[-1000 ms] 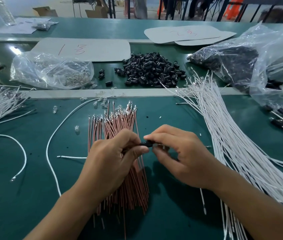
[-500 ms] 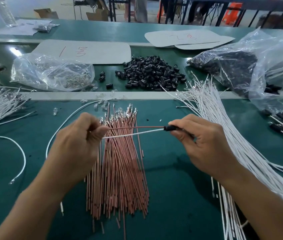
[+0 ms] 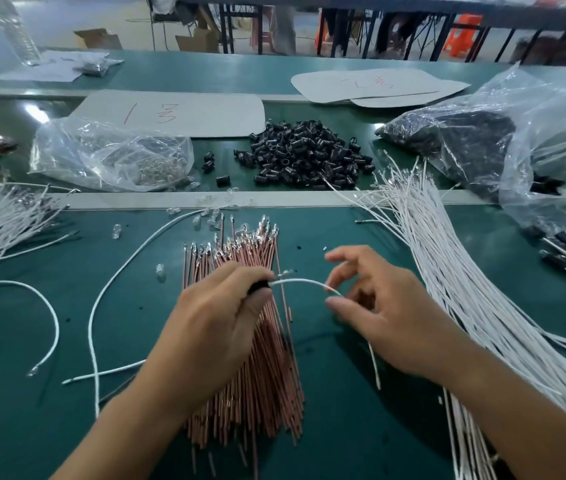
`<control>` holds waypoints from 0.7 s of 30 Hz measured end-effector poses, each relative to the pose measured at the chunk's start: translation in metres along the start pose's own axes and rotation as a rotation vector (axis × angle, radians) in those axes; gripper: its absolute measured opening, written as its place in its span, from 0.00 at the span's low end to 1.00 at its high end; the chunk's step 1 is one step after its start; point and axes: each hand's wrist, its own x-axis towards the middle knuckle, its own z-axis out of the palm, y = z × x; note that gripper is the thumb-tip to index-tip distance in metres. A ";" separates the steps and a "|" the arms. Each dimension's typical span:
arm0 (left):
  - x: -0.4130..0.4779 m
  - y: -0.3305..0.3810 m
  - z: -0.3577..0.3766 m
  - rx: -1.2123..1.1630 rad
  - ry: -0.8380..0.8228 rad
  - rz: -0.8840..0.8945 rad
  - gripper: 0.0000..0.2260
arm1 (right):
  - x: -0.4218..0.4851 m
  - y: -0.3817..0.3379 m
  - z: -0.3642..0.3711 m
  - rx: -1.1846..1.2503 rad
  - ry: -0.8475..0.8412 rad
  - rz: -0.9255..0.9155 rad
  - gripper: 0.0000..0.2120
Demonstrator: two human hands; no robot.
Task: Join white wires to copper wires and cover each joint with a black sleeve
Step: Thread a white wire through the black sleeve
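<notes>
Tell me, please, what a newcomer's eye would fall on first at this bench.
The two hands at centre: the left hand grips a black sleeve from which a white wire arcs to the right hand. Beneath them fans a copper wire bundle; a heap of black sleeves lies beyond.
</notes>
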 end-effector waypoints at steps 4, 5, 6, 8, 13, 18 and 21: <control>0.000 -0.004 -0.002 0.004 -0.019 -0.010 0.06 | 0.001 0.007 -0.016 -0.011 0.063 0.078 0.07; -0.001 -0.002 0.000 0.011 -0.028 0.009 0.05 | 0.001 0.005 -0.015 -0.028 0.076 0.040 0.07; -0.001 0.000 0.001 0.016 -0.035 0.029 0.06 | 0.001 0.001 -0.013 -0.054 0.077 -0.012 0.08; -0.001 0.003 0.004 0.011 -0.049 0.058 0.08 | 0.002 -0.004 -0.006 -0.102 0.049 -0.122 0.07; -0.002 0.009 0.009 0.003 -0.084 0.122 0.14 | -0.001 -0.010 0.009 -0.093 0.032 -0.265 0.03; -0.001 0.005 0.005 0.022 -0.033 0.078 0.08 | -0.005 -0.008 -0.004 0.002 -0.120 -0.002 0.16; -0.002 -0.001 0.001 0.035 0.013 0.069 0.08 | -0.005 -0.003 -0.016 -0.105 0.014 -0.024 0.07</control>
